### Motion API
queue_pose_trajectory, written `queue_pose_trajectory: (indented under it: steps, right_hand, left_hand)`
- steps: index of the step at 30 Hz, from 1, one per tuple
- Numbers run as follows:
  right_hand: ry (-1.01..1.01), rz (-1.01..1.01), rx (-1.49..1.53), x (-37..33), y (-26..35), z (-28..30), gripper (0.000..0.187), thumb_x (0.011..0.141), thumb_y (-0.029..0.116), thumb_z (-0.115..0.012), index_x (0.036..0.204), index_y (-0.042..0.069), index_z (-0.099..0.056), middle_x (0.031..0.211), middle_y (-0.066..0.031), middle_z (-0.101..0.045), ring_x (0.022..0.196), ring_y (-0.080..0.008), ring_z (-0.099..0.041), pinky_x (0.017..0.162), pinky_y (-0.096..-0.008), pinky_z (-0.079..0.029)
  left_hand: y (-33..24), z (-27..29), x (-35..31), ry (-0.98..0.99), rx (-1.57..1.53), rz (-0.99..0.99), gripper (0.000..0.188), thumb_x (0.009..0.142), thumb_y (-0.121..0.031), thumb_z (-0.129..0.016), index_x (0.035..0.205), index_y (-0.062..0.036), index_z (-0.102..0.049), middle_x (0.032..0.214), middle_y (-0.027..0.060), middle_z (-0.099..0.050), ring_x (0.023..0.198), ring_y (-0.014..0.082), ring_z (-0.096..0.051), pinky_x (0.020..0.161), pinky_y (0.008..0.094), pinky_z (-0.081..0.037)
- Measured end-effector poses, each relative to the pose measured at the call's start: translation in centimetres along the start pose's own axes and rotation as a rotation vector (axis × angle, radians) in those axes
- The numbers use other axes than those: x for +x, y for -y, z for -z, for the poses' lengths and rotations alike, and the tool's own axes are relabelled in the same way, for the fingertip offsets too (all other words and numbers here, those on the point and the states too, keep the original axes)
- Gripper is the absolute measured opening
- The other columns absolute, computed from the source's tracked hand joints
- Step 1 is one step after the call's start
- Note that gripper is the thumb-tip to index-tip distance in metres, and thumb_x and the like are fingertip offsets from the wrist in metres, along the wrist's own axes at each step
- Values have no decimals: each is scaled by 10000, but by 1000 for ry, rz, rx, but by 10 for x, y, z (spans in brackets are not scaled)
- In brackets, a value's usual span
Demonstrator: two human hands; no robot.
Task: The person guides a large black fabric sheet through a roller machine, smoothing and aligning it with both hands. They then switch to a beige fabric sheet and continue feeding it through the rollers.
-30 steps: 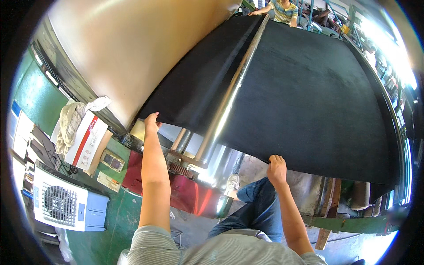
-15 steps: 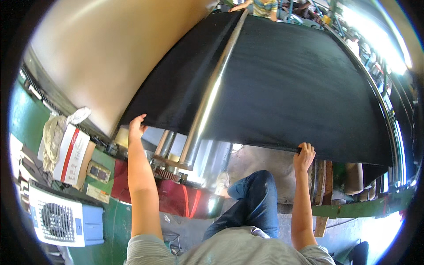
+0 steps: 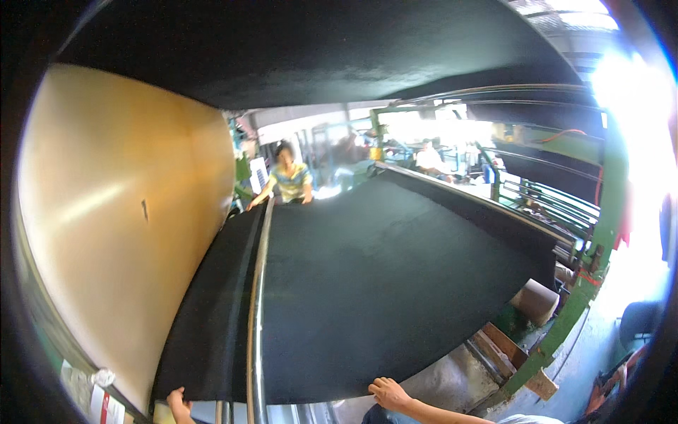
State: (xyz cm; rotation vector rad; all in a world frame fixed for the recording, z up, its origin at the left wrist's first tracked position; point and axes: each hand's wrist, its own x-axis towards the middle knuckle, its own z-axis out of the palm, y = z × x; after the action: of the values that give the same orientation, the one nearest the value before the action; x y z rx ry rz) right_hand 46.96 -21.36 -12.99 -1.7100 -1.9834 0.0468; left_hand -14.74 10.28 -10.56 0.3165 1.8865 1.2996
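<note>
A wide black sheet [image 3: 367, 283] stretches away from me, passing under a long shiny metal roller [image 3: 258, 311]. My left hand [image 3: 179, 405] is closed on the sheet's near edge at its left corner, close to the big metal drum. My right hand [image 3: 390, 393] grips the same near edge farther right, its fingers curled over the top. Its thumb is hidden below the sheet. At the far end another person [image 3: 288, 180] in a striped shirt reaches both hands to the far edge of the sheet.
A large tan, smooth metal drum [image 3: 127, 191] rises on the left. Black material [image 3: 318, 53] spans overhead. To the right stand a green frame post [image 3: 593, 283] and a long rail [image 3: 480, 198]. Wooden pieces [image 3: 505, 346] and a cardboard-coloured roll [image 3: 534, 302] lie below the sheet.
My view has tilted up, bringing the overhead black material and the whole far person into sight. Both my hands remain at the sheet's near edge.
</note>
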Motion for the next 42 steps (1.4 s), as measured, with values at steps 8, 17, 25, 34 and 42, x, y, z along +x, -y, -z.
queue_pose_trajectory:
  steps: [8, 17, 25, 34, 42]
  right_hand:
    - [-251, -266, -332, 16, -83, 61, 215, 655, 92, -649, 866, 87, -605, 941, -100, -558, 947, -281, -519, 814, -388, -417]
    - [-23, -320, -397, -26, -102, 39, 108, 752, 116, -584, 853, 84, -601, 858, -72, -587, 908, -239, -570, 786, -356, -428]
    - [-38, -322, -148, -19, -61, 6, 158, 745, 71, -537, 889, 61, -601, 883, -118, -608, 906, -288, -572, 796, -404, -433]
    - [-25, -152, -37, -7, -20, -19, 146, 771, 67, -516, 903, 31, -568, 905, -125, -575, 912, -291, -541, 789, -408, -427]
    - [-147, -127, -241, 6, -38, 24, 146, 784, 112, -542, 920, 67, -515, 930, -90, -495, 931, -222, -489, 780, -337, -392]
  left_hand:
    - [2, 9, 1, 395, -87, -119, 208, 814, -155, -597, 1003, -85, -648, 864, 115, -619, 736, 254, -578, 647, 374, -487]
    - [-4, -16, 5, 517, -10, -151, 255, 865, -134, -519, 1068, -48, -648, 812, 139, -641, 733, 248, -604, 701, 371, -511]
    - [-15, -34, -19, 572, 77, -176, 257, 877, -128, -504, 1077, -44, -642, 819, 139, -639, 748, 237, -597, 711, 353, -505]
    - [-24, -45, -29, 606, 127, -193, 261, 889, -122, -488, 1087, -39, -636, 826, 140, -636, 764, 225, -589, 722, 334, -498]
    - [-25, -42, -29, 617, 153, -206, 264, 900, -116, -473, 1096, -34, -630, 832, 141, -634, 779, 214, -582, 733, 316, -492]
